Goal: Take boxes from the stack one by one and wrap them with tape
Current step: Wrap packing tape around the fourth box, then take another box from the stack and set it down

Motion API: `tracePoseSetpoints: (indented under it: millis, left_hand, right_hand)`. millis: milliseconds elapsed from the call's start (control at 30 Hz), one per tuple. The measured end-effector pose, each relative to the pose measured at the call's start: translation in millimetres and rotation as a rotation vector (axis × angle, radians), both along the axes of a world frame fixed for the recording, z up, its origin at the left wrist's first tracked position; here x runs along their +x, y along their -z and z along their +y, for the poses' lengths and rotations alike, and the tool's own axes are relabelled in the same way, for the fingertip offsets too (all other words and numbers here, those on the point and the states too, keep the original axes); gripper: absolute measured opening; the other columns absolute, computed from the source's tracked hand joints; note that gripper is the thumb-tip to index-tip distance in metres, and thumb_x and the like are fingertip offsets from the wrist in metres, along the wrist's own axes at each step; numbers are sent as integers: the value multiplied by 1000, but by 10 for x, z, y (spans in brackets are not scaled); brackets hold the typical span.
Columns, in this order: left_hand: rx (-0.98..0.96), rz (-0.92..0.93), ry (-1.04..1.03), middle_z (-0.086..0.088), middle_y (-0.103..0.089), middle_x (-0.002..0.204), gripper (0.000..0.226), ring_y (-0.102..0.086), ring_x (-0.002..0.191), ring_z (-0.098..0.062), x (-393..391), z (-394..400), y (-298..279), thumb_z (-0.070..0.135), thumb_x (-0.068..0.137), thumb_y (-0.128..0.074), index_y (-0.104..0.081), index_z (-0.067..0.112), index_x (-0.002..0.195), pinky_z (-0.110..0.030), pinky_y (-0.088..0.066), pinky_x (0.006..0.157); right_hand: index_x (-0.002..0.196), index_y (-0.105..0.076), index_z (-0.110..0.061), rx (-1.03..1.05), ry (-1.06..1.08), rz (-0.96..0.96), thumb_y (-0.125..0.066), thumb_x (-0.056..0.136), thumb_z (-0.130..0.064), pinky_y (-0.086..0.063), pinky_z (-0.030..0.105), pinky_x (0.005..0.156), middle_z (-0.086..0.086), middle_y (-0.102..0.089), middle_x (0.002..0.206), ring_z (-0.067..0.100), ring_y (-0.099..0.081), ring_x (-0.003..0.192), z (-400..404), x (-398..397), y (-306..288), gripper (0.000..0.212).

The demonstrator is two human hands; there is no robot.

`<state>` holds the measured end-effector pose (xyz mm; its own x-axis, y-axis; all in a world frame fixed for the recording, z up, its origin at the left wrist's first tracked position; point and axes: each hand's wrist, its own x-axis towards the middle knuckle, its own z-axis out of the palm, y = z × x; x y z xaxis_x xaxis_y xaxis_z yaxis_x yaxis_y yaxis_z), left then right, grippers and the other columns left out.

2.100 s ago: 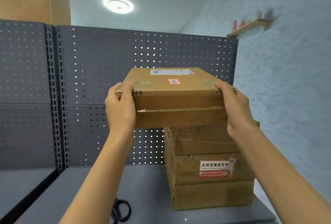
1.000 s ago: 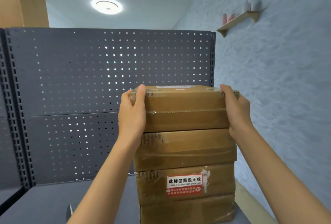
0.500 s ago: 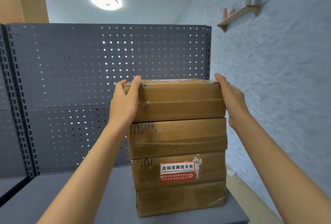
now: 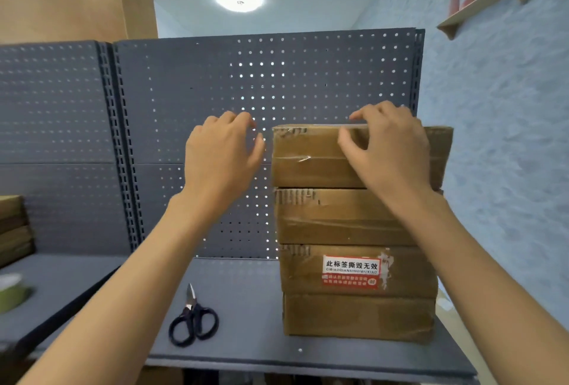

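Right now my right hand (image 4: 388, 150) is resting loose fingers on the top box (image 4: 311, 156), my left hand (image 4: 223, 153) hovering empty beside it. One-sided pulling is risking toppling the stack (image 4: 354, 261) (four high).

Stack of four brown corrugated cardboard boxes (image 4: 357, 230), their faces glossy under clear tape. Red-and-white rectangular label (image 4: 351, 272) on the third box from the top: black characters on a white band above white print on red. Dark blue-grey perforated metal back panel (image 4: 191, 126), patterned with a regular grid of small round holes, some lit white. Matt blue-grey surface (image 4: 246, 307). Scissors with black looped handles and silver blades (image 4: 192, 318). Pale blue textured wall (image 4: 508, 138). Light wooden wall shelf (image 4: 480, 5). Green roll (image 4: 10, 292), blurred, at the left edge.
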<state>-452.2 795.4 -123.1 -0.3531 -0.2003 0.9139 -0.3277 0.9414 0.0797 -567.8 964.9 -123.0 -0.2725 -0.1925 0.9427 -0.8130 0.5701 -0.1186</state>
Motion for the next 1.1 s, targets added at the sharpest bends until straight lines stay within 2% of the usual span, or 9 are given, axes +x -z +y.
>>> tracePoseSetpoints:
  millis: [100,267,533,633,800,900,1100]
  left_hand:
    - [-55,-7,-71,-11,-68,97,23,-59,85,-34,206,-189,64,26,94,-54,-66,7,101,-31,-30,68]
    - [-80,4,-158,-12,-68,90,19,-60,78,-35,607,-516,163,22,91,-58,-68,6,94,-31,-31,64]
    - [-110,-57,-328,-11,-66,78,14,-58,66,-33,1425,-1192,401,21,86,-64,-67,7,84,-29,-28,57]
    - [-109,-103,-369,-12,-66,79,16,-59,67,-34,1823,-1516,519,21,87,-62,-66,6,85,-30,-32,58]
    - [-91,-163,-434,-10,-64,79,15,-58,68,-32,2556,-2062,689,22,89,-60,-64,7,85,-29,-30,57]
    - [-88,-196,-468,-10,-64,76,13,-59,66,-32,3001,-2380,779,20,86,-63,-64,8,82,-28,-28,56]
    - [-47,-246,-535,-10,-66,74,11,-59,62,-33,3772,-2998,974,19,83,-66,-63,9,79,-27,-28,57]
  right_hand:
    - [109,-65,-12,46,-46,28,-53,93,-33,-39,35,86,7,-62,104,24,-54,98,-231,153,39,29]
    - [96,-66,-9,76,-73,89,-56,91,-31,-41,36,80,8,-62,93,26,-54,90,-665,455,164,25]
    - [82,-67,-8,124,-174,42,-54,82,-32,-43,37,71,8,-60,77,31,-55,75,-1552,1181,398,28]
    - [78,-67,-7,146,-195,38,-54,80,-32,-44,36,68,8,-60,74,30,-55,71,-1933,1516,483,28]
    - [82,-66,-6,209,-243,10,-57,82,-30,-44,38,68,9,-60,77,31,-55,71,-2590,2079,643,25]
    - [92,-67,-5,268,-264,-19,-61,87,-28,-43,40,72,11,-61,84,32,-55,77,-2957,2416,775,24]
    - [110,-62,-9,384,-308,-82,-50,94,-34,-39,38,81,9,-60,99,29,-54,93,-3603,3041,1018,32]
